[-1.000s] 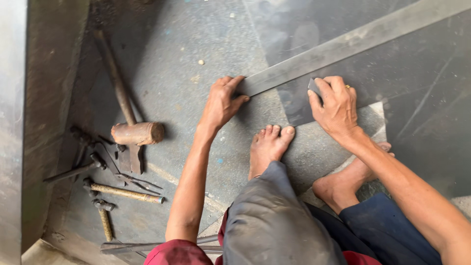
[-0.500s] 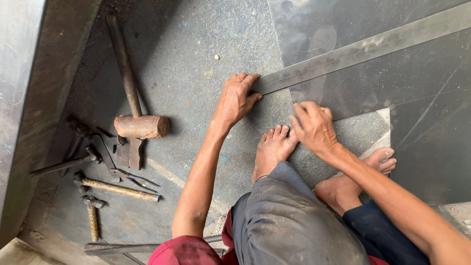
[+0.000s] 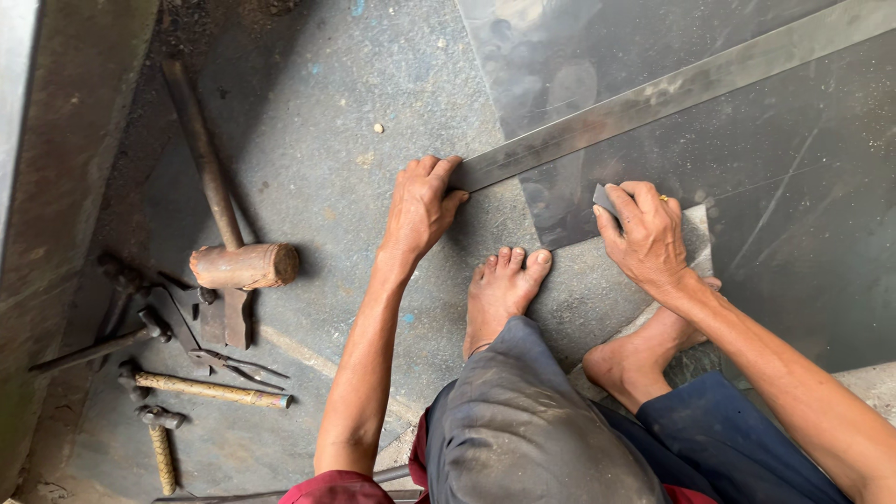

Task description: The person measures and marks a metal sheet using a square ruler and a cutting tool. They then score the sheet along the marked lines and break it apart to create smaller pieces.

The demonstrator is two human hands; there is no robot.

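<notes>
Head view: my left hand (image 3: 422, 207) lay flat, fingers spread, pressing the long metal ruler (image 3: 672, 93) on the sheet (image 3: 793, 233) so it stayed put; my right hand (image 3: 646, 233) pinched a small scraper (image 3: 604, 198) beside it.

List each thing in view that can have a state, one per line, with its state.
Left hand: flat, pressing the end of the straightedge.
Right hand: closed on a small grey tool at the sheet's edge.
Metal straightedge: lying flat across the sheet.
Metal sheet: flat on the floor.
Wooden mallet: lying on the floor, untouched.
</notes>
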